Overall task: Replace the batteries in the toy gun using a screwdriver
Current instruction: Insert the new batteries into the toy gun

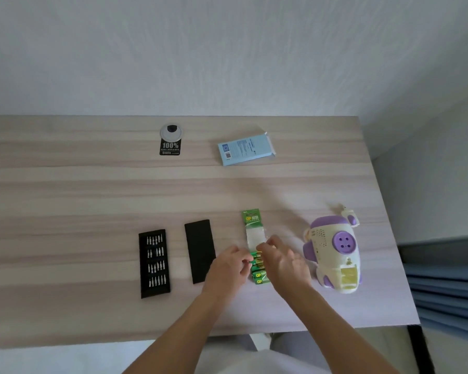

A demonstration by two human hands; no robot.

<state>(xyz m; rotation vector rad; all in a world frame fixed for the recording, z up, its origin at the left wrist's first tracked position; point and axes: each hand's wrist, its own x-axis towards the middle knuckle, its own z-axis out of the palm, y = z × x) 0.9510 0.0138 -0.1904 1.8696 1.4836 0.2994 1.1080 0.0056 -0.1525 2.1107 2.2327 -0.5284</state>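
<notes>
Far left: bit tray (154,263), black cover (200,249) just beside it. Then left hand (227,268), fingertips pinching the near cells of the battery pack (251,218). Right hand (284,263) curled onto the same spot from the other side; wrap or cell, cannot tell. Lies flat between both hands, long axis pointing away from the body. Toy gun (335,255) just right, apart, nearer the right hand. Pale wood-grain table (92,184); cable grommet (170,132), blue packet (246,148) far back; white wall behind.

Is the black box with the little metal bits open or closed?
Open: rows of bits show in the black tray, and a flat black cover lies beside it, apart.
</notes>
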